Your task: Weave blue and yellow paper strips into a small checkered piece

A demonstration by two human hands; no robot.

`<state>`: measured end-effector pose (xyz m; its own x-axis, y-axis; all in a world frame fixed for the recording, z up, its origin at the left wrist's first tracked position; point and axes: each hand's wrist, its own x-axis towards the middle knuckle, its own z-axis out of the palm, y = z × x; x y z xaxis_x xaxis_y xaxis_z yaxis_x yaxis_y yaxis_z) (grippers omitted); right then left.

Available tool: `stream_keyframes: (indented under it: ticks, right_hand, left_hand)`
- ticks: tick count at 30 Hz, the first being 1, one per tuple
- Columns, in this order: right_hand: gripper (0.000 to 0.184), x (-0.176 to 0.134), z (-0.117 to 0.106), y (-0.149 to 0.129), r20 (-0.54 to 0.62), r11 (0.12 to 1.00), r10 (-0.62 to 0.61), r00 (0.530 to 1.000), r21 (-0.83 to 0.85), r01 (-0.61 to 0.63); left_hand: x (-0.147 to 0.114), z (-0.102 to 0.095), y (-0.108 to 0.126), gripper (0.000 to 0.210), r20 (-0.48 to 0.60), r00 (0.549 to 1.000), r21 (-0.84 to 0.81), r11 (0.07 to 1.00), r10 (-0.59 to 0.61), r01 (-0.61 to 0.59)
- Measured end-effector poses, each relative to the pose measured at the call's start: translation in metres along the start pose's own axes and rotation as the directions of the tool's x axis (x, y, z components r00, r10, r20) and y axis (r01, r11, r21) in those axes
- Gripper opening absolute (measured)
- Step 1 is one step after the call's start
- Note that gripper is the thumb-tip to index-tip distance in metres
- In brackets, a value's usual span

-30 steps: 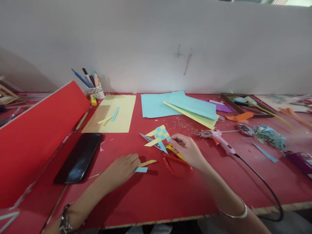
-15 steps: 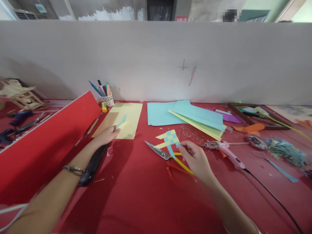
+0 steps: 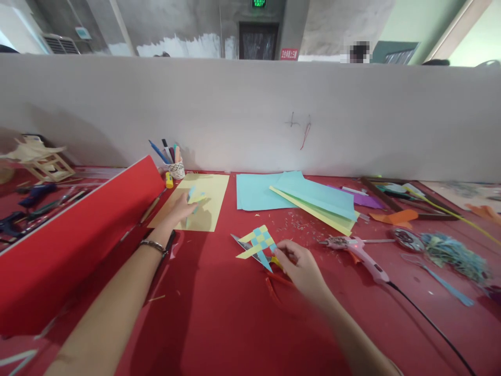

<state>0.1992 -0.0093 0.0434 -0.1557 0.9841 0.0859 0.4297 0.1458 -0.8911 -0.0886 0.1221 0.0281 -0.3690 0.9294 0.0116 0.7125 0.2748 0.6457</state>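
In the head view my right hand (image 3: 300, 262) pinches the corner of a small woven piece of blue and yellow paper strips (image 3: 260, 239). The piece is held over the scissors (image 3: 278, 264) and covers much of their blades. My left hand (image 3: 180, 210) reaches over a yellow paper sheet (image 3: 209, 214), its fingers closed around a light blue paper strip (image 3: 191, 193). More short blue and yellow strips (image 3: 199, 199) show beside its fingertips. A black-handled object (image 3: 166, 250) lies partly hidden under my left forearm.
Blue paper sheets (image 3: 258, 193) lie at the back. On the right are a pink glue gun (image 3: 370, 258) with a black cord, a tassel bundle (image 3: 456, 256) and a brown frame (image 3: 442, 210). A red board (image 3: 86, 245) slants up on the left, near a pen cup (image 3: 176, 169).
My left hand has moved farther over the yellow sheet, its strip now nearer the other strips. My right hand has shifted the woven piece left over the scissors. The camera view has tilted up.
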Motion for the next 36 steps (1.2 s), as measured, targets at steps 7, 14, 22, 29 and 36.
stream_keyframes:
  ticks: [7,14,22,29,36]
  right_hand:
    - [0.019,0.000,-0.001,-0.002,0.048,0.999,0.020,0.999,0.040,-0.022]
    - [0.017,-0.001,0.007,0.004,0.114,1.000,0.001,0.994,0.027,-0.004]
    - [0.014,-0.001,0.007,0.003,0.120,0.995,-0.071,0.990,-0.060,0.079]
    - [0.017,-0.001,0.003,0.008,0.081,0.881,-0.098,0.992,-0.457,0.125]
    - [0.020,0.002,0.007,0.012,0.032,0.872,-0.196,0.980,-0.451,0.189]
  left_hand:
    - [-0.022,-0.002,0.008,0.031,0.043,0.989,0.002,0.990,0.143,-0.143]
    - [-0.113,0.002,0.041,0.040,0.552,0.645,-0.410,0.846,0.528,-0.342]
    - [-0.143,0.013,0.042,0.050,0.579,0.675,-0.415,0.878,0.458,-0.240]
    - [-0.101,0.011,-0.003,0.044,0.345,0.923,-0.234,0.968,0.172,-0.092]
    - [-0.094,0.010,-0.009,0.024,0.163,0.982,0.037,0.994,0.093,-0.101]
